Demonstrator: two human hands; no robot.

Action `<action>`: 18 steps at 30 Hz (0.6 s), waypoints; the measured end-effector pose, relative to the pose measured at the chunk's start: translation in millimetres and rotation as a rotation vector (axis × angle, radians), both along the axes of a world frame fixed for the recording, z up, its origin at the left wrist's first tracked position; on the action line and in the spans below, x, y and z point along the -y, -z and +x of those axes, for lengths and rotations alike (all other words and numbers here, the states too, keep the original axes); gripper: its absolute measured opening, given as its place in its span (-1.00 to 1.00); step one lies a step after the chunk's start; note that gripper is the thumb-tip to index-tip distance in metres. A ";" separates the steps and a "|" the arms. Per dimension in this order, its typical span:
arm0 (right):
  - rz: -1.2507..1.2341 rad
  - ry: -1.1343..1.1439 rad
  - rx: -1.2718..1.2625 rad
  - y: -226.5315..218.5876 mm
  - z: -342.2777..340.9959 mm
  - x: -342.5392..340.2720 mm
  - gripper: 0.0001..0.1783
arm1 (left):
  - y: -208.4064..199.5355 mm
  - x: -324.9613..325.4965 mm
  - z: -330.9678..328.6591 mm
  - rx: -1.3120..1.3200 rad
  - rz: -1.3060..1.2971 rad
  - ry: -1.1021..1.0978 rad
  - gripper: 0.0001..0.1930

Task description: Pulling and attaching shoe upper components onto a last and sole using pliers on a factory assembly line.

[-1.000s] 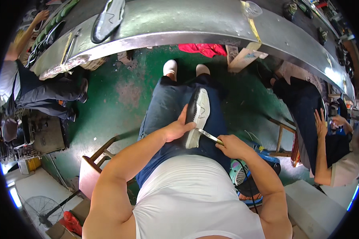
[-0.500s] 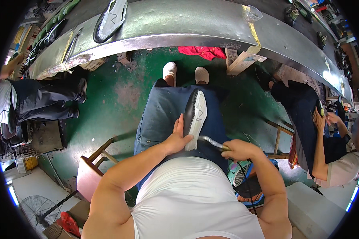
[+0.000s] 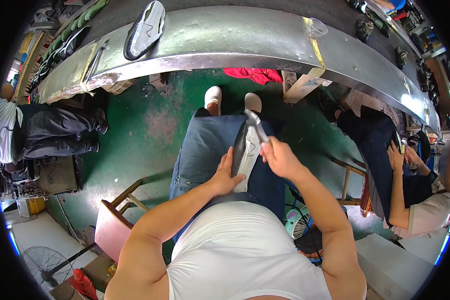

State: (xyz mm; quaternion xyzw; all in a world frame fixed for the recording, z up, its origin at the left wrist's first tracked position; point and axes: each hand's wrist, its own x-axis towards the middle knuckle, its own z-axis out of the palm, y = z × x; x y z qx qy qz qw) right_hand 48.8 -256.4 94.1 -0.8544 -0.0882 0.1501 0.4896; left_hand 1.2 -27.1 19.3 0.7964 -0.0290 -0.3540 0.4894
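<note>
Across my lap, on dark blue cloth (image 3: 197,145), lies a shoe (image 3: 246,167) with a black side and a whitish bottom marked by a dark squiggle. My left hand (image 3: 224,176) grips its near end, thumb over the pale bottom and fingers along the black side. In my closed right hand (image 3: 282,159) is a metal hammer (image 3: 255,122). Its head is over the far end of the shoe; whether it touches, I cannot tell. My right fist covers most of the handle.
Beyond my feet runs a metal-topped bench (image 3: 235,37), bearing another pale-bottomed shoe (image 3: 145,31) and a clear cup (image 3: 315,28). Red cloth (image 3: 252,75) lies underneath. People sit at left (image 3: 60,127) and right (image 3: 372,145). A pink-seated stool (image 3: 111,230) and teal fan (image 3: 296,222) stand nearby.
My right hand has swung the hammer forward and up from beside the shoe's near end to its far end. The left hand keeps its grip on the shoe.
</note>
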 end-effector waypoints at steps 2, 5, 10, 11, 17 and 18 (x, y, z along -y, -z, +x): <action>-0.291 -0.111 0.067 27.1 -8.2 7.5 -0.50 | -4.8 -2.8 1.9 -0.025 -0.025 -0.025 0.14; -0.168 -0.068 -0.274 33.0 -20.8 19.6 -0.51 | -2.2 -12.0 1.8 0.075 0.029 -0.060 0.00; 0.121 0.204 -0.366 63.4 -67.5 33.1 -0.51 | -56.1 -39.9 28.5 -0.406 -0.597 -0.487 -0.32; 0.178 0.300 -0.394 70.2 -71.7 34.9 -0.52 | -71.4 -45.0 37.8 -0.378 -0.680 -0.474 -0.32; 0.170 0.259 -0.449 78.3 -54.5 35.4 -0.55 | -199.5 -46.8 161.3 -0.123 -0.881 -0.363 -0.25; 0.146 0.238 -0.461 79.2 -53.3 36.7 -0.55 | -213.3 -43.0 197.4 -0.075 -0.864 -0.323 -0.20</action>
